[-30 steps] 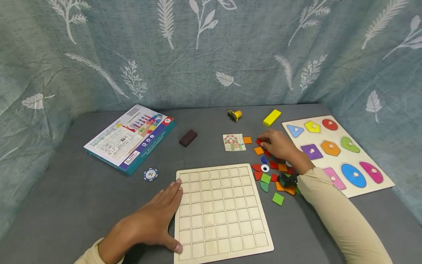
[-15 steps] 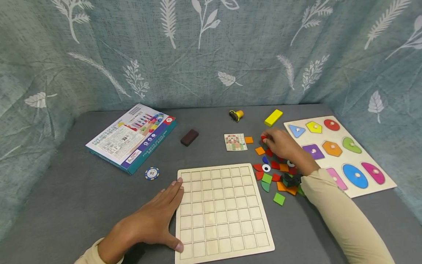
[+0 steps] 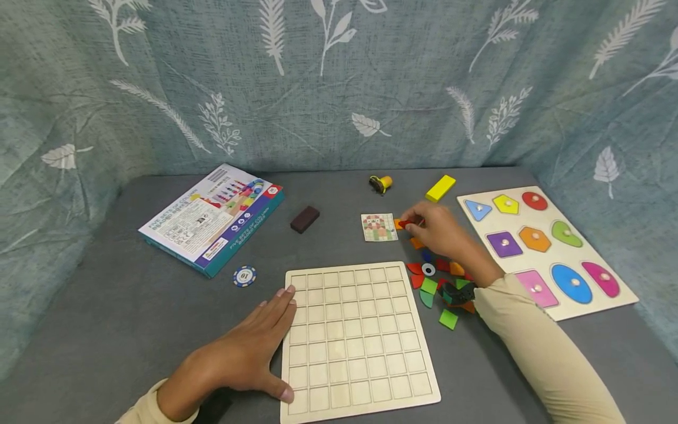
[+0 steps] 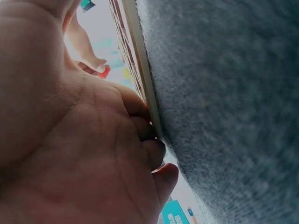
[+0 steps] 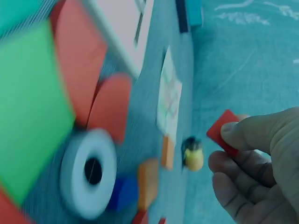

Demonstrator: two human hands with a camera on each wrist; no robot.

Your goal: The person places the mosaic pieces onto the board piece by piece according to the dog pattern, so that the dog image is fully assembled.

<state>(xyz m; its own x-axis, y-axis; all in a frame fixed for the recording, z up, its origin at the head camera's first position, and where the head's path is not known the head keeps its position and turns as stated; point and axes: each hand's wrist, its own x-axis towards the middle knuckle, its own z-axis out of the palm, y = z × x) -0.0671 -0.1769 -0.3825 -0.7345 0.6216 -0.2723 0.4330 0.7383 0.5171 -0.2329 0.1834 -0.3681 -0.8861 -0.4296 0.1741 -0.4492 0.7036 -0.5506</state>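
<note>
My left hand [image 3: 246, 347] rests with straight fingers along the left edge of a wooden grid board [image 3: 360, 341], fingertips and thumb touching its rim. A red tile [image 5: 225, 132] is pinched between thumb and fingers of my right hand [image 3: 436, 231], raised above the table in the right wrist view. Just left of that hand lie an orange square tile [image 3: 398, 224] and a small printed pattern card [image 3: 379, 228]. Below it spreads a pile of loose tiles, among them a white eye disc [image 3: 428, 269], a green square [image 3: 448, 319] and several red pieces [image 3: 415, 269], partly hidden by the right wrist.
A knobbed shape puzzle board [image 3: 545, 247] lies right of the pile. Toward the back are a yellow block [image 3: 441, 188], a small yellow-and-black figure [image 3: 380, 184] and a dark brown block [image 3: 304, 219]. A flat box [image 3: 212, 221] and a poker chip [image 3: 245, 276] are on the left.
My right hand has picked the red tile up off the table and moved left with it, toward the pattern card. The left hand keeps its place on the board.
</note>
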